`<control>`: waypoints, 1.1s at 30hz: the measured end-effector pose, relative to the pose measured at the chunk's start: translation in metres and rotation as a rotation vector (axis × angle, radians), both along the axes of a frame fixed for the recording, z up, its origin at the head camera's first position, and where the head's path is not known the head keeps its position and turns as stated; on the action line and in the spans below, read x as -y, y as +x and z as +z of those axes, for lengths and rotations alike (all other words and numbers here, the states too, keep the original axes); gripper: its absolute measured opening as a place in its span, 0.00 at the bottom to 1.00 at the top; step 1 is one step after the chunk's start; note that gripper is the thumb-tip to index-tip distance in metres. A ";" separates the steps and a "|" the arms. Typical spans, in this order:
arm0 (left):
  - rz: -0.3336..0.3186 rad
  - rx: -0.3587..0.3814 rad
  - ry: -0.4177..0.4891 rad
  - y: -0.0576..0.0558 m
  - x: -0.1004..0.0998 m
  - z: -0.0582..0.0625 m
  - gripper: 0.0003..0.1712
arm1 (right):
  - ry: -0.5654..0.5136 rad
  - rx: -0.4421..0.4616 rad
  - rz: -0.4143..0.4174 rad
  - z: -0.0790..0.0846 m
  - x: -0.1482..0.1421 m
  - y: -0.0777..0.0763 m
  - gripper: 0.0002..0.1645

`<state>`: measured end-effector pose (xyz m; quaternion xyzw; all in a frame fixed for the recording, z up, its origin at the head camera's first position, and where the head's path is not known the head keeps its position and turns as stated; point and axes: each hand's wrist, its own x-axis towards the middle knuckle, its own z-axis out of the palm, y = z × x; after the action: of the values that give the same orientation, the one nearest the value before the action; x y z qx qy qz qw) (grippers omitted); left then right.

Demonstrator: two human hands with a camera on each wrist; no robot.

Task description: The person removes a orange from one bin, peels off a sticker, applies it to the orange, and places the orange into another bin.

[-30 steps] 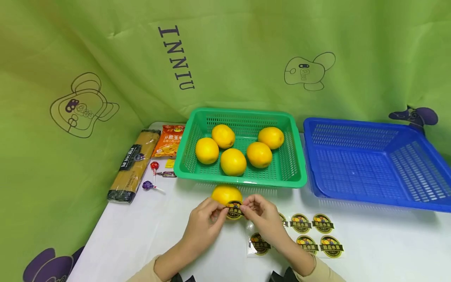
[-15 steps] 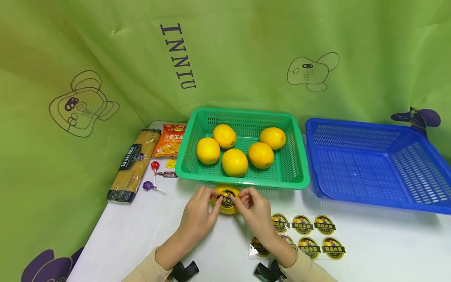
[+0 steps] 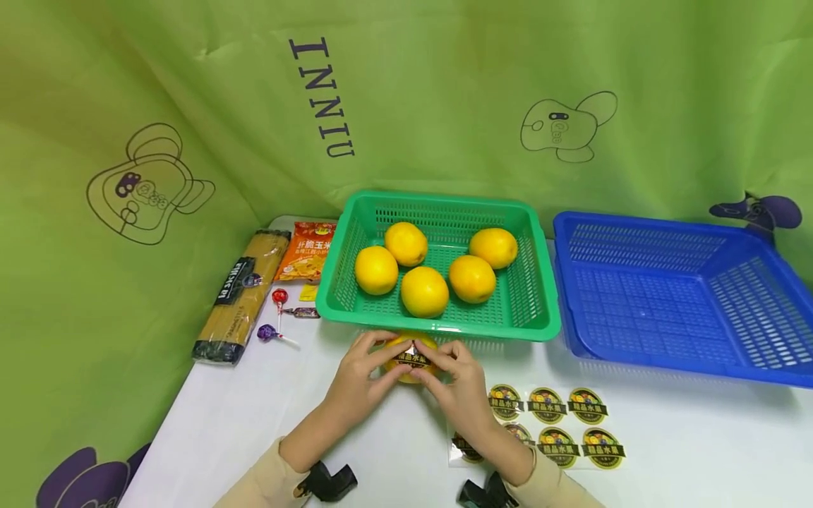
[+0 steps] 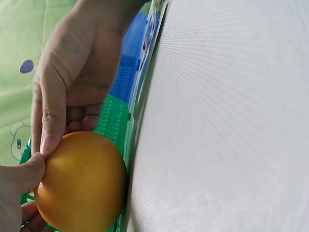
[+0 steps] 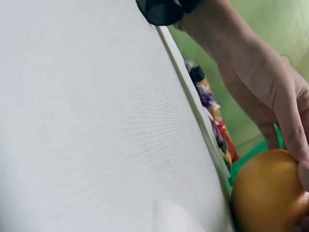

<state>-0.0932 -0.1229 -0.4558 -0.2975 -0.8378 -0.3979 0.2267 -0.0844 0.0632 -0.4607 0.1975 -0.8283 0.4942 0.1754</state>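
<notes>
A yellow-orange orange (image 4: 84, 183) rests on the white table just in front of the green basket. On its top lies a round black-and-gold fruit sticker (image 3: 411, 358), partly covered by fingertips. My left hand (image 3: 352, 384) reaches in from the left, thumb and forefinger pressing the sticker's left side. From the right, my right hand (image 3: 466, 395) presses the other side, and the tips of both hands nearly meet at the middle. Fairly straight fingers of both hands touch the fruit's skin in the wrist views.
The green basket (image 3: 438, 329) holds several more oranges. A blue basket (image 3: 635, 296) stands right of it. A sticker sheet (image 3: 610, 420) lies beside my right forearm. Packed spaghetti (image 3: 243, 296), an orange snack bag (image 3: 306, 254) and lollipops (image 3: 267, 332) lie at the left.
The sticker, earlier held stretched between both hands in front of the orange, now lies on its top. Both hands have moved slightly away from me, with fingertips brought together over it.
</notes>
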 end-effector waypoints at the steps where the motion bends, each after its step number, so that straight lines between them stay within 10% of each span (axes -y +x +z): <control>1: -0.009 0.018 0.031 -0.001 -0.001 0.000 0.23 | -0.049 0.078 0.000 0.002 -0.001 -0.001 0.26; 9: -0.020 0.168 0.163 -0.004 -0.007 -0.001 0.23 | -0.250 0.537 0.039 0.015 -0.016 -0.008 0.23; 19: -0.019 0.267 -0.040 0.004 -0.003 0.005 0.34 | -0.391 0.660 0.307 0.036 -0.090 0.013 0.21; 27: 0.030 0.269 -0.252 0.011 0.003 0.012 0.46 | -0.854 0.480 0.537 0.035 -0.200 0.036 0.26; 33: -0.022 0.253 -0.317 0.013 0.001 0.018 0.46 | -1.051 0.564 0.599 0.022 -0.274 0.037 0.33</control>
<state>-0.0802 -0.1236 -0.4379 -0.2863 -0.9083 -0.2978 0.0656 -0.0478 0.3371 -0.4391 0.1704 -0.4008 0.8922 -0.1200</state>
